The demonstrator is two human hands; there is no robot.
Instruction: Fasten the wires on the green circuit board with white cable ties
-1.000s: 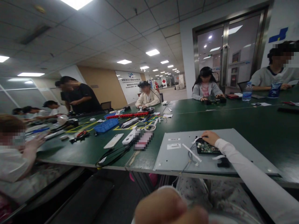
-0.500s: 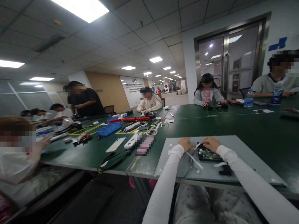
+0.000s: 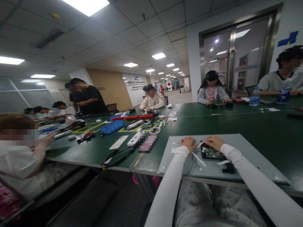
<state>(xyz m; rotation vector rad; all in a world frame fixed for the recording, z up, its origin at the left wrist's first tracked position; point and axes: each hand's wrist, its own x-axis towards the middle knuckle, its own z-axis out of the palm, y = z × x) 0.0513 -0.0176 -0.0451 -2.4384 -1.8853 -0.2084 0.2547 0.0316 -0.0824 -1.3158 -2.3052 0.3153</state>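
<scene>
Spanning the foreground: long green table (image 3: 227, 124); on it, flat grey rectangular metal panel (image 3: 252, 160). On panel: green circuit board in black frame (image 3: 211, 153). Right grip (image 3: 214, 142) over board's far edge, left grip (image 3: 188, 143) just left of it; cannot tell whether either is closed on anything. Risks: sideways push could slide board; catching the narrow white strip (image 3: 199, 160) nearby could pull it askew.

Left hand (image 3: 188, 144), yours: one second ago, blurred and close before the camera, off the table; now resting on the grey panel (image 3: 241, 145), left of the circuit board (image 3: 211, 153), fingers spread lower than half a second ago. Left sleeve (image 3: 169, 186): now stretched across the panel's near edge. White strip (image 3: 200, 160): upper end, formerly clear, now at your left fingers.
</scene>
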